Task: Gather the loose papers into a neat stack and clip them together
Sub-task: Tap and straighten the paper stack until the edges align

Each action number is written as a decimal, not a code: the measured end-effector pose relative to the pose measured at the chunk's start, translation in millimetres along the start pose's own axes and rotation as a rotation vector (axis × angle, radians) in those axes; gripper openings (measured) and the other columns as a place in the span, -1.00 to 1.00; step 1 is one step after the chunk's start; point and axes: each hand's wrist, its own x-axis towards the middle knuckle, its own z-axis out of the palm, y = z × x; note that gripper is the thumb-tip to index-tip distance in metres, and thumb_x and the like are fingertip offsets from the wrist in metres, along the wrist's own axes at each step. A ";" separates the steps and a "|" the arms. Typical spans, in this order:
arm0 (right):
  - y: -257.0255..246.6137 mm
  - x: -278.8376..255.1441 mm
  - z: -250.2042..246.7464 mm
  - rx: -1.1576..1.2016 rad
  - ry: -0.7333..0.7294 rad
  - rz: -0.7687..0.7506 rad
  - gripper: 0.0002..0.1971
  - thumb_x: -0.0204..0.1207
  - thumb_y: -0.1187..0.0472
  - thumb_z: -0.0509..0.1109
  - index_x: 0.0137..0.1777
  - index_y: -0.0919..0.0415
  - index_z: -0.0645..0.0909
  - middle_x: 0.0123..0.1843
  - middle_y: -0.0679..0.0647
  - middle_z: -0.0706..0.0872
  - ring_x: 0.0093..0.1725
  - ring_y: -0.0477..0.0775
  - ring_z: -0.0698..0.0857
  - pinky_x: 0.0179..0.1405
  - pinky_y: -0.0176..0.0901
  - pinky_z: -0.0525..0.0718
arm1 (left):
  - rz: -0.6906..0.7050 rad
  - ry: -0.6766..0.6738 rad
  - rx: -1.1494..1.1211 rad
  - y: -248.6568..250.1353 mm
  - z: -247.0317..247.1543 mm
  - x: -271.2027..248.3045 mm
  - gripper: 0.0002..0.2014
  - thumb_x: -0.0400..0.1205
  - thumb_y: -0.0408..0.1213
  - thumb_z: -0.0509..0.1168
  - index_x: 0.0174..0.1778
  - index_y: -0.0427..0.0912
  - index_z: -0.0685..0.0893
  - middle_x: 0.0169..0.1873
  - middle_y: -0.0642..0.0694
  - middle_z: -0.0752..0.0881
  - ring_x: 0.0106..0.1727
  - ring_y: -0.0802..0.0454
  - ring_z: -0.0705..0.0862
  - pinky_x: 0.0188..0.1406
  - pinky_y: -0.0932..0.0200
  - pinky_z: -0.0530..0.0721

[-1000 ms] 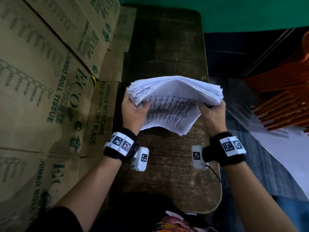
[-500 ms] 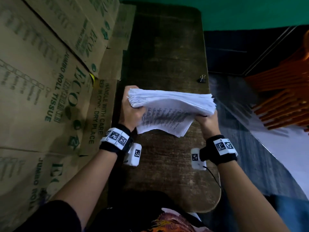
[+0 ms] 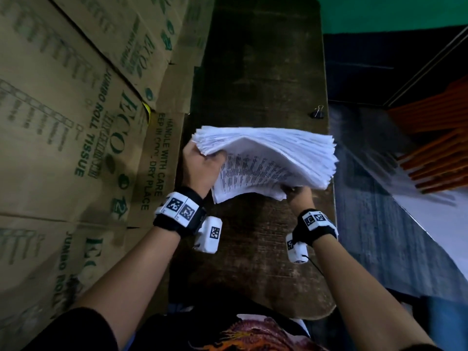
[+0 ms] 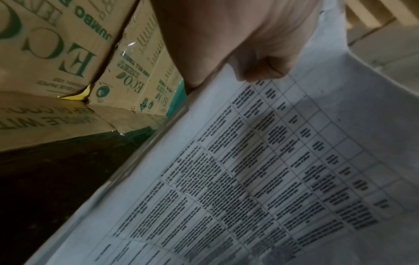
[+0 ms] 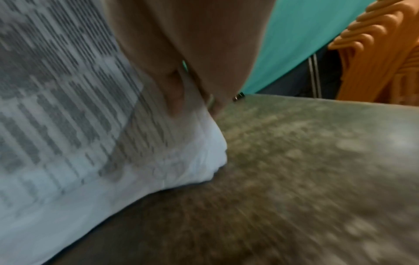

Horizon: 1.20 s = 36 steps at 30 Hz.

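A thick stack of printed white papers [image 3: 268, 160] is held above the dark wooden table [image 3: 253, 249], bowed in the middle with its edges fanned. My left hand [image 3: 202, 165] grips its left side, thumb on the printed sheet [image 4: 272, 170]. My right hand [image 3: 298, 196] pinches the stack's near right corner [image 5: 192, 152] from below. A small black binder clip [image 3: 317, 113] lies on the table near its right edge, beyond the stack.
Cardboard cartons [image 3: 76, 122] printed "ECO jumbo roll tissue" line the table's left side. Orange plastic chairs [image 3: 435, 148] are stacked at the right, beyond the table edge. A green wall [image 3: 392, 11] is behind.
The stack went down to the table half a second ago and is now lifted and tilted again. My right hand has slid from the stack's right side to its near right corner.
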 end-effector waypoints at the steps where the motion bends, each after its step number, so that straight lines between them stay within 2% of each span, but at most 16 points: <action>1: -2.0 -5.7 -1.4 -0.054 -0.057 0.101 -0.67 0.60 0.30 0.34 0.30 0.47 0.59 0.30 0.29 0.68 0.30 0.19 0.64 0.05 -0.31 0.53 | -0.022 -0.017 0.028 -3.0 0.2 -3.7 -0.75 0.36 -0.55 0.40 -0.04 -0.46 0.70 -0.15 -0.12 0.77 -0.13 0.18 0.75 -0.11 0.25 0.69; 3: -17.0 -17.5 -10.5 -0.079 -0.116 0.137 -0.64 0.62 0.33 0.28 0.36 0.52 0.51 0.34 0.38 0.63 0.31 0.27 0.60 -0.01 -0.25 0.45 | -0.046 -0.040 0.045 -4.4 -0.9 -5.8 -0.73 0.38 -0.62 0.39 0.00 -0.45 0.68 -0.12 -0.14 0.77 -0.11 0.14 0.75 -0.08 0.27 0.70; 5: -50.6 -35.3 -32.6 0.088 -0.024 -0.080 -0.68 0.49 0.56 0.30 0.24 0.62 0.52 0.22 0.47 0.66 0.18 0.20 0.64 -0.05 -0.19 0.46 | -0.057 -0.075 0.004 -3.2 -5.2 -2.6 -0.69 0.36 -0.60 0.36 0.03 -0.45 0.64 -0.13 -0.10 0.75 -0.10 0.13 0.75 -0.07 0.26 0.69; 7: -81.2 -54.4 -57.5 0.303 0.049 -0.291 -0.59 0.26 0.57 0.34 0.17 0.50 0.57 0.06 0.12 0.77 -0.05 -0.27 0.72 -0.10 -0.45 0.55 | -0.059 -0.133 -0.045 -2.3 -10.4 0.3 -0.65 0.34 -0.55 0.34 0.06 -0.43 0.60 -0.12 -0.13 0.74 -0.05 -0.01 0.75 -0.02 0.16 0.71; 9: -95.3 -59.1 -74.1 0.391 0.050 -0.453 -0.48 0.15 0.54 0.29 0.16 0.24 0.52 0.03 -0.34 0.73 0.02 -0.46 0.64 0.02 -0.49 0.55 | -0.024 -0.183 -0.068 -1.0 -10.9 -0.6 -0.60 0.32 -0.52 0.32 0.10 -0.32 0.59 -0.12 -0.13 0.73 -0.01 -0.07 0.74 0.00 0.08 0.71; 12: -118.7 -60.1 -78.8 0.409 -0.001 -0.541 -0.37 0.12 0.56 0.27 0.26 0.20 0.46 0.13 -0.14 0.66 0.18 -0.16 0.63 0.17 -0.32 0.56 | 0.025 -0.198 -0.043 -3.4 -3.5 -2.2 -0.64 0.28 -0.57 0.28 0.02 -0.51 0.52 -0.21 -0.07 0.68 -0.11 0.27 0.71 -0.14 0.29 0.64; 14: -124.7 -58.1 -82.1 0.457 -0.008 -0.543 -0.35 0.12 0.56 0.26 0.30 0.29 0.45 0.15 0.06 0.63 0.18 -0.07 0.63 0.18 -0.25 0.57 | -0.025 -0.185 -0.062 -5.6 -5.5 3.1 -0.62 0.27 -0.49 0.30 -0.03 -0.59 0.52 -0.23 -0.07 0.68 -0.13 0.21 0.70 -0.19 0.27 0.63; 16: -120.1 -56.1 -87.5 0.482 -0.021 -0.546 -0.37 0.13 0.57 0.26 0.30 0.35 0.44 0.13 0.09 0.60 0.12 -0.07 0.61 0.14 -0.28 0.56 | -0.034 -0.166 -0.033 -5.1 -13.3 5.8 -0.61 0.26 -0.44 0.31 0.03 -0.39 0.54 -0.17 -0.01 0.68 -0.10 0.08 0.69 -0.15 0.19 0.65; 20: -107.4 -48.3 -67.9 0.423 0.017 -0.406 -0.48 0.15 0.48 0.33 0.19 0.32 0.56 0.06 0.10 0.69 0.04 -0.18 0.69 0.06 -0.19 0.68 | -0.096 -0.254 0.043 1.8 -4.2 -16.6 -0.75 0.32 -0.39 0.33 -0.14 0.00 0.58 -0.40 0.28 0.72 -0.29 0.46 0.68 -0.21 0.41 0.62; 22: -108.3 -44.7 -54.7 0.406 0.040 -0.369 -0.51 0.20 0.43 0.31 0.20 0.37 0.58 0.08 0.14 0.71 0.03 -0.09 0.70 0.01 -0.14 0.70 | -0.194 -0.190 0.003 3.8 7.9 -23.8 -0.63 0.31 -0.39 0.30 -0.17 0.23 0.50 -0.56 0.32 0.69 -0.44 0.47 0.65 -0.31 0.39 0.60; 24: -111.6 -45.1 -56.2 0.421 0.053 -0.356 -0.51 0.22 0.46 0.27 0.22 0.40 0.57 0.06 0.14 0.70 -0.01 -0.09 0.70 -0.06 -0.22 0.69 | -0.204 -0.146 -0.017 7.1 11.5 -22.9 -0.52 0.29 -0.40 0.34 -0.20 0.44 0.62 -0.56 0.32 0.69 -0.47 0.42 0.64 -0.34 0.43 0.58; 27: -109.6 -51.5 -63.3 0.447 0.042 -0.361 -0.49 0.19 0.51 0.25 0.16 0.19 0.60 -0.02 0.10 0.70 -0.08 -0.11 0.68 -0.12 -0.23 0.70 | -0.226 -0.150 0.004 9.7 6.4 -25.6 -0.66 0.45 -0.59 0.37 -0.24 0.03 0.69 -0.50 0.06 0.70 -0.50 0.41 0.64 -0.36 0.45 0.66; 29: -108.3 -55.1 -58.6 0.414 0.045 -0.369 -0.51 0.19 0.47 0.25 0.16 0.19 0.59 -0.01 0.11 0.70 -0.06 -0.09 0.69 -0.08 -0.17 0.72 | -0.246 -0.148 0.063 8.0 6.1 -30.0 -0.92 0.54 -0.57 0.33 -0.20 -0.36 0.57 -0.46 -0.32 0.60 -0.56 0.37 0.64 -0.34 0.33 0.73; 30: -107.9 -55.2 -55.5 0.408 0.050 -0.368 -0.52 0.22 0.45 0.25 0.19 0.24 0.58 0.04 0.15 0.71 0.01 0.01 0.72 -0.01 -0.08 0.74 | -0.250 -0.125 0.075 5.5 6.2 -29.9 -0.90 0.52 -0.50 0.36 -0.17 -0.42 0.55 -0.40 -0.35 0.62 -0.47 0.31 0.70 -0.37 0.33 0.71; 33: -116.3 -56.8 -57.0 0.423 0.089 -0.412 -0.58 0.30 0.46 0.24 0.14 0.17 0.61 0.09 0.19 0.72 0.13 0.21 0.71 0.12 0.11 0.73 | -0.231 -0.022 0.027 5.9 9.5 -21.9 -0.74 0.44 -0.58 0.38 0.05 -0.47 0.64 -0.17 -0.10 0.76 -0.20 0.27 0.78 -0.28 0.41 0.66; 36: -121.2 -56.6 -65.0 0.448 0.126 -0.447 -0.60 0.33 0.52 0.22 0.14 0.22 0.60 0.07 0.14 0.70 0.07 0.09 0.69 0.06 -0.11 0.73 | -0.174 0.017 -0.006 9.4 10.1 -15.5 -0.69 0.39 -0.73 0.38 0.05 -0.56 0.63 -0.18 -0.03 0.75 -0.23 0.36 0.76 -0.23 0.42 0.68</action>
